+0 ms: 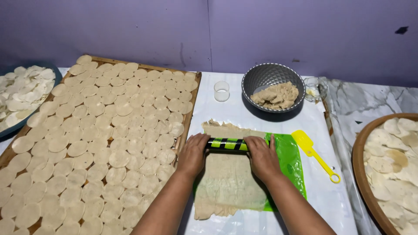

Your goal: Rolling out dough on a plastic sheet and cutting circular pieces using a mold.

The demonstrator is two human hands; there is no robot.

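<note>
A green-and-black rolling pin (226, 144) lies across a thin dough sheet (228, 178) on a green plastic mat (291, 162). The left hand (193, 155) and right hand (261, 157) press flat on its ends, fingers together. Beyond the dough sheet, a grey fluted bowl (273, 75) holds a lump of dough (276, 96). Left of the sheet, a wooden tray (194, 101) carries rows of cut dough discs (104, 139); right of it, a round tray (359, 167) holds more.
</note>
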